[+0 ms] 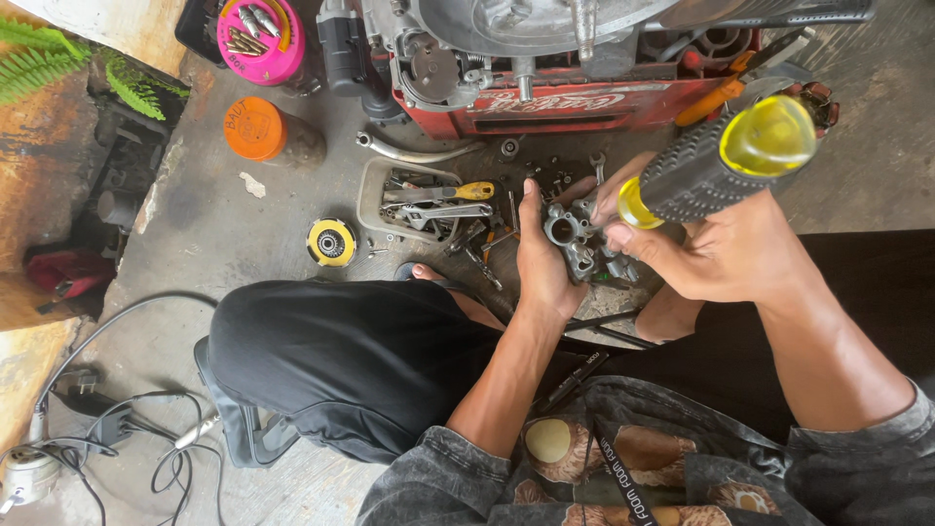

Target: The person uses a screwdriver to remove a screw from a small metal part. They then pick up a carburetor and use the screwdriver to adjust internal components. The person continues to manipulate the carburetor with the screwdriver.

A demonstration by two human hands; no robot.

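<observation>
Above the knees, left hand (542, 261) clamped around a grey metal part (575, 238), right hand (709, 251) gripping a screwdriver (716, 164), its tip at the part. Beyond, tool tray (374, 181) and red crate (565, 109) on concrete.

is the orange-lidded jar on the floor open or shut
Shut. The orange lid sits flat across the mouth of the jar, which stands on the concrete floor, apart from both hands.

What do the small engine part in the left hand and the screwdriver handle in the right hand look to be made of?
The engine part looks like cast metal, probably aluminium: dull grey, with bored holes. The screwdriver handle seems to be clear yellow plastic under a studded black grip, likely rubber.
</observation>
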